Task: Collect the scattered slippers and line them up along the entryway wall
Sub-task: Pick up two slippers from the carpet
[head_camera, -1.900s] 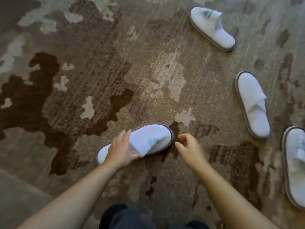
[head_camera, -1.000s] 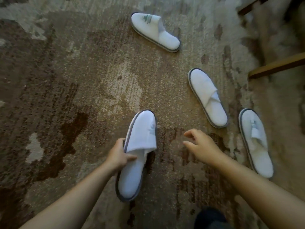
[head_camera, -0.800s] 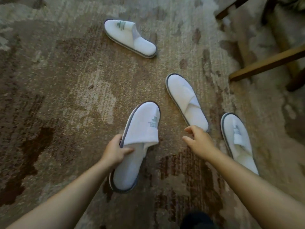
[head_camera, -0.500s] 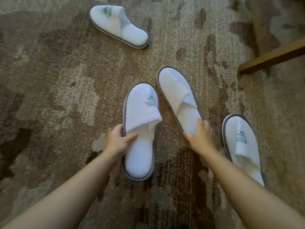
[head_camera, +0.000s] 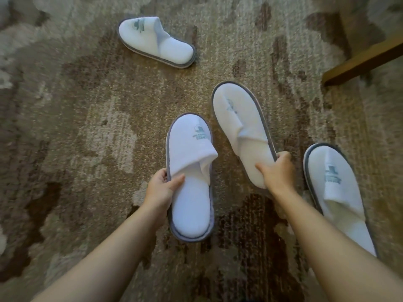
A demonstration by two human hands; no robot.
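Right hand (head_camera: 275,173) newly gripping second slipper (head_camera: 242,129), heel raised

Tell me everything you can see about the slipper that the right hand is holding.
The slipper in the right hand is white, of towelling-like cloth, with a grey edge around the sole and a faint grey-green logo on its closed toe. The toe points away from the person and a little to the left. The right hand grips its heel end, thumb on the insole, fingers around the edge. Whether it is lifted off the carpet cannot be told. It touches no other slipper.
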